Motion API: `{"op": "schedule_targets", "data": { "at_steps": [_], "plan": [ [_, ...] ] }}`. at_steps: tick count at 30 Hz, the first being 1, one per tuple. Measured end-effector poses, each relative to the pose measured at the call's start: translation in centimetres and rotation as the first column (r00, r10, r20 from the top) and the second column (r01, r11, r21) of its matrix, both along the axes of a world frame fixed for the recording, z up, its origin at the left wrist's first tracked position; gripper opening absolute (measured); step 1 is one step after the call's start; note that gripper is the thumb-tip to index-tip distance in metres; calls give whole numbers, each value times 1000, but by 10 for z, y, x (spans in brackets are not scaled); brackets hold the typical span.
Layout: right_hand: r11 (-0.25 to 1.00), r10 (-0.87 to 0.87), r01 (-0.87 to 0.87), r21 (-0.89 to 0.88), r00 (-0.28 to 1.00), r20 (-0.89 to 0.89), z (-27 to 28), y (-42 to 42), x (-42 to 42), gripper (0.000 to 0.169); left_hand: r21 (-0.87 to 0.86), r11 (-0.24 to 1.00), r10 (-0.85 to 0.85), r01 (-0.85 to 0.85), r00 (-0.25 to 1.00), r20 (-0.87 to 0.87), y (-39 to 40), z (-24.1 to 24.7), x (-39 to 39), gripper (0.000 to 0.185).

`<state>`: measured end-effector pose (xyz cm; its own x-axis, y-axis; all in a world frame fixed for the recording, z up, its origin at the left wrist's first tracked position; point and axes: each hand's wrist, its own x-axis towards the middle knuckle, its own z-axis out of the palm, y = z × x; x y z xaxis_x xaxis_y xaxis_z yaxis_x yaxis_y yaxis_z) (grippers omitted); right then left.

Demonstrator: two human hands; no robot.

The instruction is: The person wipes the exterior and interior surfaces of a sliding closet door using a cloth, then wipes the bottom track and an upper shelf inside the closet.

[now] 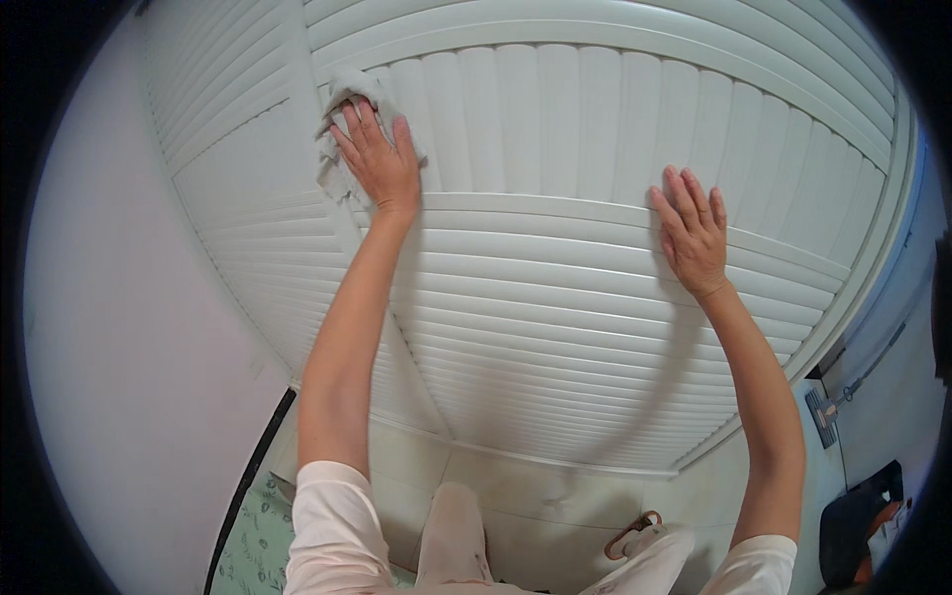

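A white louvered door (535, 297) fills most of the view, with a band of vertical slats across its upper middle. My left hand (383, 167) presses a crumpled light-grey cloth (338, 175) flat against the door, near the left end of that band. Its fingers are spread over the cloth, which shows on both sides of the hand. Farther right, my right hand (693, 234) rests with fingers apart on the lower rail of the band and holds nothing. Both arms reach forward and cast shadows on the slats.
Another louvered panel (245, 163) adjoins on the left, beside a plain pale wall (141, 320). Green patterned fabric (256, 547) lies at lower left. A flat mop (824, 416) leans at the right, above a black bag or bin (848, 528). Pale tiles (543, 498) cover the floor.
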<state>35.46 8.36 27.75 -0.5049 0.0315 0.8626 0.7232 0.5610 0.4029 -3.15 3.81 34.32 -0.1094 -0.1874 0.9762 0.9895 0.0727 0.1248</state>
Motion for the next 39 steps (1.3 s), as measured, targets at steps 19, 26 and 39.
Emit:
{"op": "schedule_targets", "data": {
  "at_steps": [19,26,39],
  "plan": [
    [954,291,-298,28,902,-319,48,-37,-113,56,198,-478,-769,856,-516,378,-26,10,174,48],
    [977,-69,78,196,996,-52,79,3,4,52,-222,832,-554,508,786,-275,-43,76,77,42],
    [974,195,-92,207,807,-558,117,21,32,46,-101,989,-133,110,957,-257,27,68,51,57]
  ]
}}
